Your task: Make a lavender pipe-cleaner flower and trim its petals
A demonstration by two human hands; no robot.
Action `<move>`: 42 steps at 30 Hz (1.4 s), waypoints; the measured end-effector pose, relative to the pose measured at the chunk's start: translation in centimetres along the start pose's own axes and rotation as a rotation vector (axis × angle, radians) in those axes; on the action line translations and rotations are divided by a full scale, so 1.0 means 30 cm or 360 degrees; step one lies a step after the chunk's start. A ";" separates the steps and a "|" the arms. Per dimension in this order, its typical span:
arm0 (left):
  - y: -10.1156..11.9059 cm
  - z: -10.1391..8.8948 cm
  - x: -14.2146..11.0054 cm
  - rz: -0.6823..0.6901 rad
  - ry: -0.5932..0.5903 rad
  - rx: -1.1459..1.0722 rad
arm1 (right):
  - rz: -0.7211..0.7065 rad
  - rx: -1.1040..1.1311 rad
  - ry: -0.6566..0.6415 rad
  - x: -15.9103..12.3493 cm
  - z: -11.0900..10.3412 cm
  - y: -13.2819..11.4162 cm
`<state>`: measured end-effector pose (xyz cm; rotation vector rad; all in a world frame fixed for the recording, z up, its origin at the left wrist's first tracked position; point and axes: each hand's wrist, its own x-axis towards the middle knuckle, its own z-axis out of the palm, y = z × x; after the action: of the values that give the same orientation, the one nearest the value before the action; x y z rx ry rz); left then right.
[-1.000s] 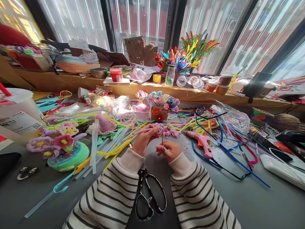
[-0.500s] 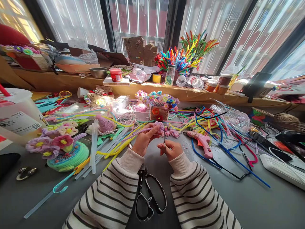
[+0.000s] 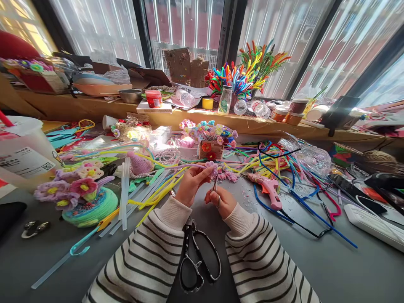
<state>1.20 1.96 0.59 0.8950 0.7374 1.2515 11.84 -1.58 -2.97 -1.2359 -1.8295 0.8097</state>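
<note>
My left hand [image 3: 192, 183] pinches a small lilac pipe-cleaner flower [image 3: 213, 167] between thumb and fingertips. In my right hand [image 3: 222, 198], closed around the handles, is a pair of small scissors [image 3: 215, 185]; their thin blades point up to the flower's lower edge. Pink fuzzy trimmings [image 3: 229, 176] lie on the table just right of the flower. Between my forearms rests a pair of large black-handled scissors [image 3: 198, 256], partly under my left sleeve. Behind my hands stands a twine-wrapped box [image 3: 211, 150] of small fuzzy flowers.
At right lies a pink glue gun [image 3: 267, 189] with its black cord, near blue pipe cleaners [image 3: 328, 221]. Clear glue sticks [image 3: 124, 195] and a green round piece with fuzzy flowers [image 3: 91, 208] are at left, beside a drink cup [image 3: 25, 155]. A cluttered ledge [image 3: 107, 107] runs behind.
My right hand has shifted slightly left, and the small scissors have moved lower and left along the flower's edge. My left hand and the flower stay nearly in place.
</note>
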 end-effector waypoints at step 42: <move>-0.002 -0.013 0.002 0.0040 -0.0097 0.0152 | 0.0058 -0.0098 0.0176 -0.010 0.002 0.005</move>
<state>0.90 2.09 0.35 1.0189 0.7445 1.2135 11.94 -1.83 -3.21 -1.3299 -1.7591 0.6951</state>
